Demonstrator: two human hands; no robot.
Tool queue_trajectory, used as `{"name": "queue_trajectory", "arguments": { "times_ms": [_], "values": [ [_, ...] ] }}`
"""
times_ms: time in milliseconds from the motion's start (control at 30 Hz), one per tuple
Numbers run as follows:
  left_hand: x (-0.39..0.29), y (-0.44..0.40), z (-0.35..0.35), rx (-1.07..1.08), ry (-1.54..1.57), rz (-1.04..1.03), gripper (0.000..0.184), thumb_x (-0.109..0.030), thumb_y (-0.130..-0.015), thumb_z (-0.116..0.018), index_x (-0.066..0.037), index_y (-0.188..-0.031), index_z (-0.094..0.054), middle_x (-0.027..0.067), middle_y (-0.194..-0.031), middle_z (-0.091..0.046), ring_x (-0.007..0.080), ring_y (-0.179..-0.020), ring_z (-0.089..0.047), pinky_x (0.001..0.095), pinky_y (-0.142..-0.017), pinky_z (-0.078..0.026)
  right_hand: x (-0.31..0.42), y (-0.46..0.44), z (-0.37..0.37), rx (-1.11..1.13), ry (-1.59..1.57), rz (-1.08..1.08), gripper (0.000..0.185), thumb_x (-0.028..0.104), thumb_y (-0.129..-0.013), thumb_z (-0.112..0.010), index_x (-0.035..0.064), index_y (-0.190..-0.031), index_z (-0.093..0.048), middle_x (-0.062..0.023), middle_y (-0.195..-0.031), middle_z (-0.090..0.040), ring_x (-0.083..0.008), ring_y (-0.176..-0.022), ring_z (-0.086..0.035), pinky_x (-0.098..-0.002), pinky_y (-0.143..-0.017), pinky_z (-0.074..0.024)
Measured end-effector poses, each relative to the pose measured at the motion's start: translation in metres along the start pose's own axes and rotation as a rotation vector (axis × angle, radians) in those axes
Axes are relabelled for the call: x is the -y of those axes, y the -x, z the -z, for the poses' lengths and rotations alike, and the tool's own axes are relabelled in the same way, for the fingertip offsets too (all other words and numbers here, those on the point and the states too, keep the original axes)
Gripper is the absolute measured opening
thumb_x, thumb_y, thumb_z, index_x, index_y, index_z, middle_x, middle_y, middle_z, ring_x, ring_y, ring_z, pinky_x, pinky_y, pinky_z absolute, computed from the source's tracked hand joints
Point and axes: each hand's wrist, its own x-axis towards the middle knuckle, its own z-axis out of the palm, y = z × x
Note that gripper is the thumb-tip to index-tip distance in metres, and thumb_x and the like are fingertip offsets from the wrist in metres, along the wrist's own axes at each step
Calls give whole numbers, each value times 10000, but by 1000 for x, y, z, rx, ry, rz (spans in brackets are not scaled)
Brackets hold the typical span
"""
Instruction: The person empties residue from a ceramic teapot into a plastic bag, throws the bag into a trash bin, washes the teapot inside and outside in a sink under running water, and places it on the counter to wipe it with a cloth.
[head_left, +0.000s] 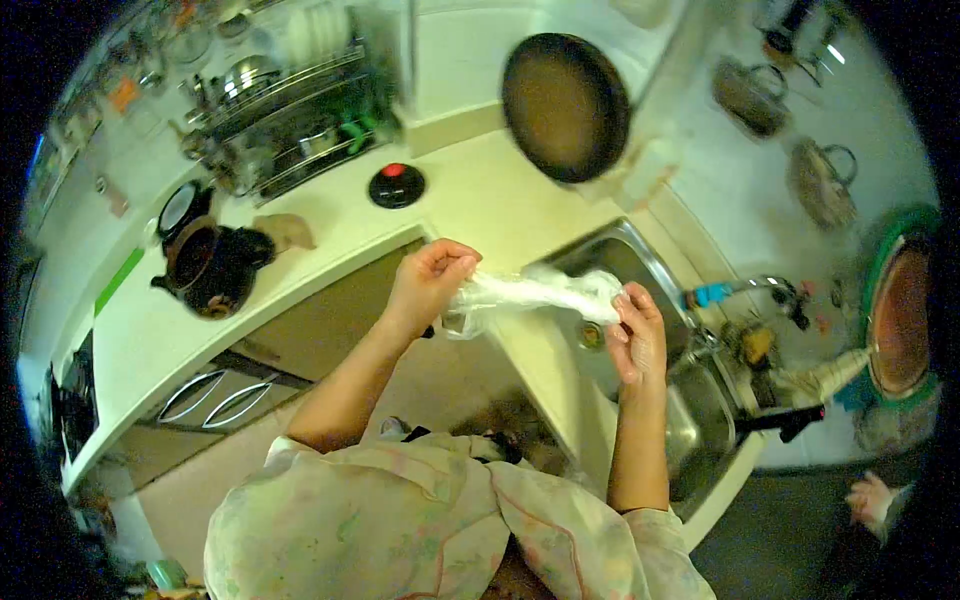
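A thin white plastic bag [540, 290] is stretched between my two hands, over the corner of the counter and the edge of the sink. My left hand [430, 285] pinches its left end, with a loose, see-through part hanging below the fingers. The bunched right end is held between the thumb and fingers of my right hand [637, 335], above the sink basin [655, 270]. Both hands are at about the same height.
A dark pot [210, 270] and a black lid with a red knob [397, 186] sit on the counter [470, 185]. A round pan [566, 108] leans at the back. Right of the sink is a faucet [735, 290]. Another person's hand [870, 498] shows at lower right.
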Motion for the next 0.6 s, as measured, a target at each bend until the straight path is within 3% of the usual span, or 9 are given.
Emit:
{"name": "queue_trajectory", "arguments": {
  "times_ms": [100,167,267,367,433,467,500,533,600],
  "values": [
    [-3,7,81,-26,50,114,158,-166,-903,-623,-41,-1000,-639,33,-869,-643,90,-764,-584,251,-699,-499,-47,-15,-63,25,-165,-136,353,5,-832,-645,21,-1161,-519,-64,-884,-590,-42,-537,-445,-153,-397,-312],
    [-20,17,130,15,24,192,239,-236,-905,-630,-68,-1074,-620,22,-900,-631,100,-777,-578,275,-711,-499,-76,-21,-109,-63,-63,-153,359,16,-841,-639,6,-1179,-519,-64,-923,-589,-40,-506,-422,-158,-383,-299],
    [-7,34,204,595,-247,10,338,-288,-896,-626,-92,-1168,-587,9,-979,-584,125,-872,-539,304,-798,-471,-114,-26,-178,-109,264,-68,325,126,-874,-646,-11,-1156,-558,-55,-1000,-572,-47,-472,-395,-167,-360,-277],
    [-13,56,233,438,-147,-94,289,-254,-903,-628,-86,-1132,-578,3,-944,-576,105,-879,-535,291,-800,-464,-167,-53,-189,6,380,71,289,194,-917,-606,17,-1143,-568,-35,-970,-559,-75,-563,-460,-197,-462,-355],
    [-24,63,257,243,62,6,231,-229,-909,-623,-81,-1080,-577,0,-933,-576,95,-881,-529,281,-792,-458,-174,-36,-235,-32,533,162,267,274,-958,-543,46,-1089,-583,-15,-831,-550,-89,-660,-498,-248,-578,-408],
    [-27,64,263,158,170,49,203,-216,-913,-621,-78,-1054,-577,-2,-927,-575,90,-881,-526,277,-788,-456,-186,-35,-240,64,587,190,267,286,-962,-534,51,-1077,-582,-12,-808,-548,-90,-658,-499,-248,-570,-413],
    [-20,63,265,94,158,-122,188,-233,-933,-595,-65,-998,-540,-51,-826,-497,24,-733,-427,202,-623,-370,-199,-31,-239,153,639,222,268,299,-966,-524,56,-1065,-582,-10,-785,-545,-91,-656,-501,-247,-562,-417],
    [-22,64,267,23,106,-133,190,-231,-934,-592,-64,-1008,-540,-46,-830,-503,30,-737,-439,206,-623,-378,-205,-30,-242,239,687,250,271,311,-970,-515,62,-1053,-581,-8,-763,-542,-92,-654,-503,-247,-553,-421],
    [-17,65,260,-91,14,-157,193,-227,-937,-585,-62,-1026,-539,-36,-839,-516,41,-744,-462,212,-624,-394,-208,3,-270,545,524,2,298,324,-970,-496,61,-1092,-562,-38,-870,-600,-119,-755,-591,-240,-568,-491]
  ]
}}
